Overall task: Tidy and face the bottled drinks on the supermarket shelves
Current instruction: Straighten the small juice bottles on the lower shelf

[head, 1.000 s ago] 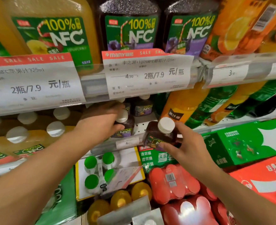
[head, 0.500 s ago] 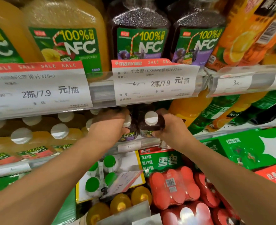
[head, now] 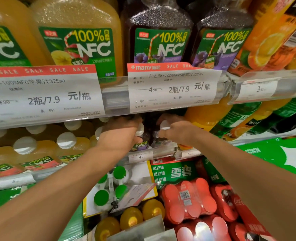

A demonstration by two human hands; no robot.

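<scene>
Head view, surroundings: the upper shelf rail [head: 115,100] carries two large SALE price tags [head: 173,87] that hang over and hide the top of the middle shelf.
Upper shelf: large apple juice bottles [head: 77,42] at left, large grape juice bottles [head: 159,37] at centre, labels facing out.
Middle shelf, left: small apple juice bottles [head: 67,146] with white caps, packed close.
Middle shelf, right: orange and green bottles [head: 237,119] lying tilted.
Below: a green Sprite carton [head: 176,171], red shrink-wrapped cans [head: 189,199], green-capped bottles [head: 109,188].
Task item, left: small grape juice bottle [head: 141,141], dark liquid, white cap, green and purple NFC label facing out; upright, long axis vertical, at the shelf front.
Task item, right: second small grape juice bottle [head: 161,136], just beside the first, upright; its label is hidden.
Left hand [head: 121,134]: fingers curled around the left bottle's neck and shoulder.
Right hand [head: 176,131]: fingers closed over the right bottle's cap and upper body.
</scene>
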